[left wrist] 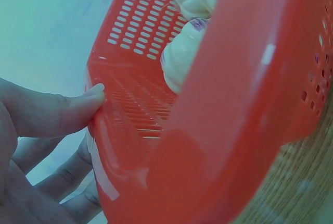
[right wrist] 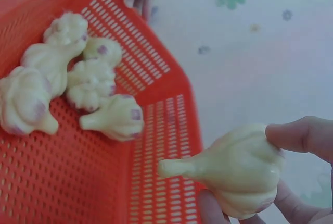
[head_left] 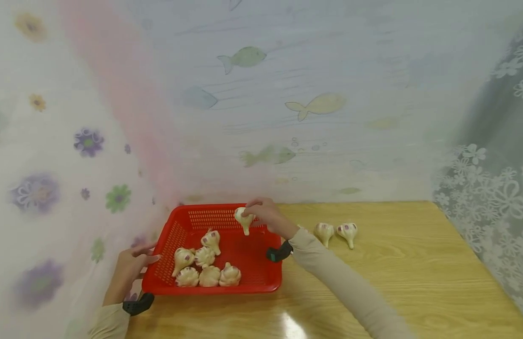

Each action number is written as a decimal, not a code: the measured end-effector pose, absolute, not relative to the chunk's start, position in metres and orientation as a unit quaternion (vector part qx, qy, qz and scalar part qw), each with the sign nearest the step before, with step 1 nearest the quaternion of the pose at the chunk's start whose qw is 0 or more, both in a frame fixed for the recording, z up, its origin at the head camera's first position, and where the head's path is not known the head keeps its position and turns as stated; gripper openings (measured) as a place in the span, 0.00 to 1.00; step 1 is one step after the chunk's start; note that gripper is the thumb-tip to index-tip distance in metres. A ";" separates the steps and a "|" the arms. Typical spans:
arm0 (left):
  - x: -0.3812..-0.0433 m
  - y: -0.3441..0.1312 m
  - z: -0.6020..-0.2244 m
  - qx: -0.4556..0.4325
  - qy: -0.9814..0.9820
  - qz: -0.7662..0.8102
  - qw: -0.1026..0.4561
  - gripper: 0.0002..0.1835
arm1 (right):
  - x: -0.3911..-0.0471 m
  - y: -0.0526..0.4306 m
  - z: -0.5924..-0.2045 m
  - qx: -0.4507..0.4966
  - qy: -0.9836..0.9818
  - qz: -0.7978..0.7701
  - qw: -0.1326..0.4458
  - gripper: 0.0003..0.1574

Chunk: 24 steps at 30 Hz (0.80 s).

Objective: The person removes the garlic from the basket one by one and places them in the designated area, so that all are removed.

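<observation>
My right hand (head_left: 267,215) pinches a garlic bulb (head_left: 244,219) over the back of a red plastic basket (head_left: 261,288). In the right wrist view that bulb (right wrist: 234,169) lies between thumb and fingers, its stem pointing left. My left hand (head_left: 130,268) grips the basket's left rim; the left wrist view shows the thumb on top of the rim (left wrist: 99,125) and the other fingers below, outside. Several garlic bulbs (head_left: 209,276) sit together in the basket's left and front part, white with purple patches.
Two garlic bulbs (head_left: 347,231) lie on the wooden table (head_left: 397,273) right of the basket, and another beside them is mostly hidden by the right sleeve (head_left: 333,268). Behind the table hangs a pale wall covering (head_left: 371,155) with fish and flower prints.
</observation>
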<state>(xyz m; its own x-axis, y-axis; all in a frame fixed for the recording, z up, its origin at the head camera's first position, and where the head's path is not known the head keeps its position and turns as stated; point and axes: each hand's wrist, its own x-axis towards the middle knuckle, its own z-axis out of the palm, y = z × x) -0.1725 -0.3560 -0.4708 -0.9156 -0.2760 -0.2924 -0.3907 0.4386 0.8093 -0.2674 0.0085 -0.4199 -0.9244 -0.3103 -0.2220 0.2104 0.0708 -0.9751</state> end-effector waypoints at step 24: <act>-0.173 -0.356 -0.475 -0.193 0.845 0.497 0.049 0.33 | -0.260 0.084 -0.412 -0.053 0.695 -0.695 0.176 0.21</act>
<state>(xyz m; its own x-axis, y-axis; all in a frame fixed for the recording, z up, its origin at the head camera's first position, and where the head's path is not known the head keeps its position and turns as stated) -0.1729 -0.3561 -0.4748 -0.9206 -0.2770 -0.2752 -0.3751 0.4317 0.8203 -0.2605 0.0843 -0.4119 -0.9324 -0.3184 -0.1713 0.1717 0.0272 -0.9848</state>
